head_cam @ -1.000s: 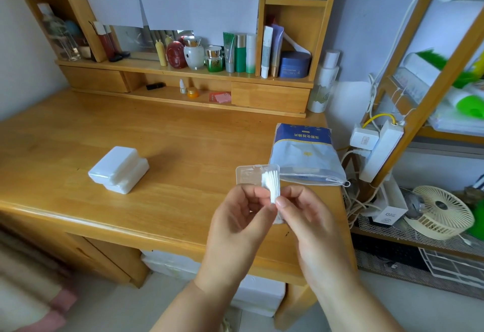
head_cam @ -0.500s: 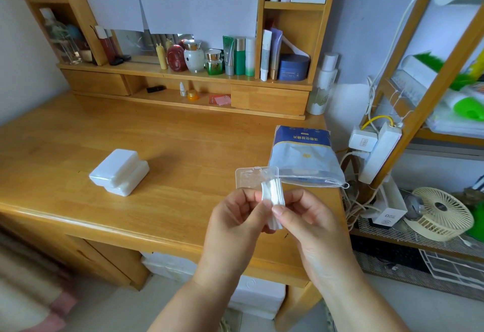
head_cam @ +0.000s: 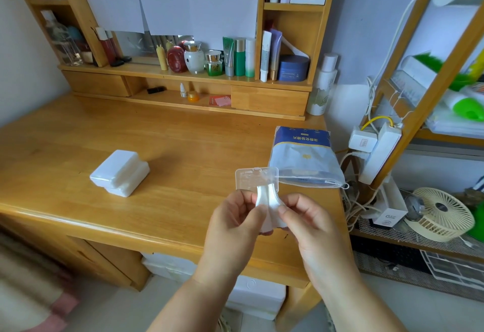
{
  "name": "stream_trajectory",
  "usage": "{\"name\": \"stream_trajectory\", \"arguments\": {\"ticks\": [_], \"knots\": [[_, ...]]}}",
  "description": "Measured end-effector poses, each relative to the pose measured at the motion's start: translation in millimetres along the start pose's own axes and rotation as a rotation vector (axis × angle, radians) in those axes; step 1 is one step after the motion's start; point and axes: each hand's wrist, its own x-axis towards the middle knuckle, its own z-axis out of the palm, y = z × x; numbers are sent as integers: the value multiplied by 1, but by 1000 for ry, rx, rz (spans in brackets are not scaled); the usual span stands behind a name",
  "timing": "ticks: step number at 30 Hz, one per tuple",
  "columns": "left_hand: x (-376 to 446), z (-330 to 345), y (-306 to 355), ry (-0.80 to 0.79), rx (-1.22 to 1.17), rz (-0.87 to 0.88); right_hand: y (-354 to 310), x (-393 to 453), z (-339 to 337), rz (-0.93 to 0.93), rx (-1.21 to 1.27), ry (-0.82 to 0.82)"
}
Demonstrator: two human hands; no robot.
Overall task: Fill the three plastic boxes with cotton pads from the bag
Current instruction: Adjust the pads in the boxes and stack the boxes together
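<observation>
Well off to the left of our hands, two white boxes (head_cam: pixel 120 172) sit closed on the counter (head_cam: pixel 65 153), one stacked askew on the other.

Our left hand (head_cam: pixel 231 229) hovers above the counter's near edge, its grip closed: thumb and fingertips pinch the left side of a small stack of white cotton pads (head_cam: pixel 267 204). Just behind that grip, a clear box (head_cam: pixel 255 179) stands with its open lid tilted up toward us; we cannot tell which hand supports it, since the pads and fingers hide its base.

Our right hand (head_cam: pixel 311 229) meets the left, its grip also closed on the right side of the same pads, so the stack fans apart at the top between the two grips.

Beyond and to the right of the right grip, the blue bag (head_cam: pixel 303 160) lies flat on the counter, its opening facing us, near the counter's right edge.
</observation>
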Motion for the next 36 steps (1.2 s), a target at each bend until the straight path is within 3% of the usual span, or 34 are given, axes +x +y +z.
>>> {"name": "stream_trajectory", "arguments": {"ticks": [6,10,21,25,27,29,32,36], "knots": [[19,-28,1,236,87,3,10,12,-9,133,177,342],[30,-38,-5,217,146,-118,13,18,-24,202,273,439],[37,-24,-35,224,529,-156,14,26,-25,250,408,331],[36,-26,-37,184,692,-113,15,30,-19,181,221,270],[36,-27,-35,174,668,-105,16,33,-14,145,66,262],[38,-29,-30,205,479,-131,17,37,-9,148,-47,241],[42,-31,-26,242,260,-232,20,41,-6,156,-65,245],[41,-33,-30,222,437,-197,21,42,-5,87,-212,245]]}}
